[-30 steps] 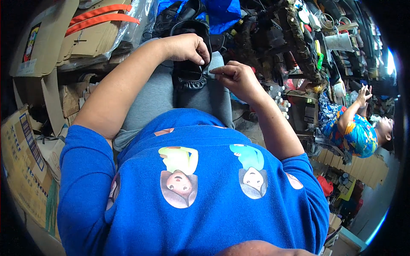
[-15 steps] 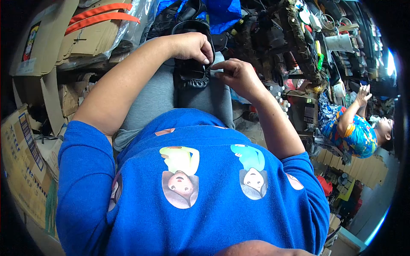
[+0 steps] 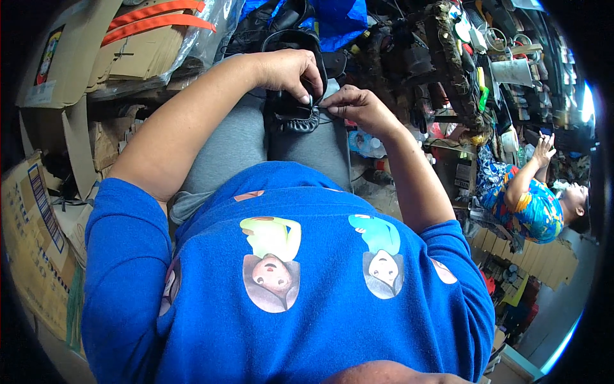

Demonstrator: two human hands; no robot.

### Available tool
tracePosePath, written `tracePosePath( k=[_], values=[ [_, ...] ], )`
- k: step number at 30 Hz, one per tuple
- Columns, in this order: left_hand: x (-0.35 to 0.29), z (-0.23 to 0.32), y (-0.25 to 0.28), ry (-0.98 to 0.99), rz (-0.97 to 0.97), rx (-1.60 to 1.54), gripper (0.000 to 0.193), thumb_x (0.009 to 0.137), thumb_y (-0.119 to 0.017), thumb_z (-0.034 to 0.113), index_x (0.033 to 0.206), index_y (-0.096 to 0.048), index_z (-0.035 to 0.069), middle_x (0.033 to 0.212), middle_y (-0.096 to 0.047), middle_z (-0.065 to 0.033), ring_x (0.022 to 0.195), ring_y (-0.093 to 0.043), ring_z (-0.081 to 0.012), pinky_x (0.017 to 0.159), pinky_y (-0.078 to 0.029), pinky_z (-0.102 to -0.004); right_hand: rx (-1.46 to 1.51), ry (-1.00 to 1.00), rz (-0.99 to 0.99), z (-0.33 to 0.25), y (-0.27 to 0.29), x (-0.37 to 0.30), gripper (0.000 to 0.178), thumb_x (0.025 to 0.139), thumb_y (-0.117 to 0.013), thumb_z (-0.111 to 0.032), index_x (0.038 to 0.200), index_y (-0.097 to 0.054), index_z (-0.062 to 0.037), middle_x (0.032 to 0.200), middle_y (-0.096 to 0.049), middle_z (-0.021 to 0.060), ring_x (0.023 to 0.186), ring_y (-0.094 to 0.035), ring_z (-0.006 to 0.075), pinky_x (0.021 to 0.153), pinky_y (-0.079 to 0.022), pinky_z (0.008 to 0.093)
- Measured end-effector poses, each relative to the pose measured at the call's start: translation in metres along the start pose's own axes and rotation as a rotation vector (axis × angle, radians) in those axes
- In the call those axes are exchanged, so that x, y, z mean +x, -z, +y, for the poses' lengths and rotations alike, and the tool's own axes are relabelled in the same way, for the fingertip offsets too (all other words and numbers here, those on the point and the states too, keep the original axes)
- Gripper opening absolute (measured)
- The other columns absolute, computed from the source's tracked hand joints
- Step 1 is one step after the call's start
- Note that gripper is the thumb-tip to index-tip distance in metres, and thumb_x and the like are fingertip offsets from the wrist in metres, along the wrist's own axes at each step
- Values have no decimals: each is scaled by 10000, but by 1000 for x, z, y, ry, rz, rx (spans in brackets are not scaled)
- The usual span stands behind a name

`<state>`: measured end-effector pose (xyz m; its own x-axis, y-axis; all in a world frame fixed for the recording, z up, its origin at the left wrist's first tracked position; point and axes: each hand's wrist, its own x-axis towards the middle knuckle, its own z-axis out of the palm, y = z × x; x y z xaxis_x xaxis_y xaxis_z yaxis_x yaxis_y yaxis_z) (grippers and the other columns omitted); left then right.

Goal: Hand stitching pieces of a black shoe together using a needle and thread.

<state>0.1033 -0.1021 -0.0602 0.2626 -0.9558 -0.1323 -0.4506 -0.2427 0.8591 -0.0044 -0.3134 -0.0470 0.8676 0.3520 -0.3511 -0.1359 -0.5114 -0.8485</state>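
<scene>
A black shoe (image 3: 299, 125) with a gathered, puckered toe rests on my lap, the toe end pointing at me. My left hand (image 3: 293, 73) reaches over it from the left, thumb and fingers closed on the shoe's edge near the gathers. At the right side of that edge, my right hand (image 3: 361, 109) is pinched, thumb against forefinger. Something thin and dark shows at its fingertips, too small to name. Part of the shoe's opening is hidden behind my left fingers.
Cardboard boxes (image 3: 70, 64) and orange strips (image 3: 160, 24) lie to the left. Beyond my knees are a blue plastic bag (image 3: 342, 22) and dark shoes. Cluttered shelving (image 3: 448, 64) and plastic bottles (image 3: 371, 146) are on the right, where another person (image 3: 531, 198) sits with hands raised.
My right thumb and forefinger have come together into a pinch close to the shoe's edge. The left hand stays at the shoe, its fingers slightly shifted.
</scene>
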Motion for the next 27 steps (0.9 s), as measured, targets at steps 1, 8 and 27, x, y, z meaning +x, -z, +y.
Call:
tracePosePath(
  k=[1, 8, 27],
  values=[
    [0, 0, -1, 10, 20, 13, 328, 630, -766, 129, 954, -714, 127, 965, -480, -62, 970, -492, -220, 876, -414, -313, 33, -17, 17, -2, -3, 0, 170, 814, -682, -82, 981, -710, -86, 863, -594, 1, 775, -555, 89, 698, -455, 238],
    [-22, 3, -15, -5, 575, 122, 376, 694, -583, 47, 1065, -627, 81, 1006, -507, -94, 1030, -513, -234, 908, -426, -324, -116, 141, 214, -7, -19, -3, 135, 802, -709, -108, 934, -706, -77, 805, -560, -21, 755, -538, 62, 686, -435, 238],
    [-67, 23, -68, 153, 826, 548, 97, 711, -709, 168, 806, -710, 188, 764, -548, 9, 866, -526, -188, 815, -340, -374, -250, 163, 190, 6, -22, -17, 436, 723, -547, 78, 1062, -702, -149, 816, -510, 33, 774, -518, 140, 726, -445, 267]
  ],
)
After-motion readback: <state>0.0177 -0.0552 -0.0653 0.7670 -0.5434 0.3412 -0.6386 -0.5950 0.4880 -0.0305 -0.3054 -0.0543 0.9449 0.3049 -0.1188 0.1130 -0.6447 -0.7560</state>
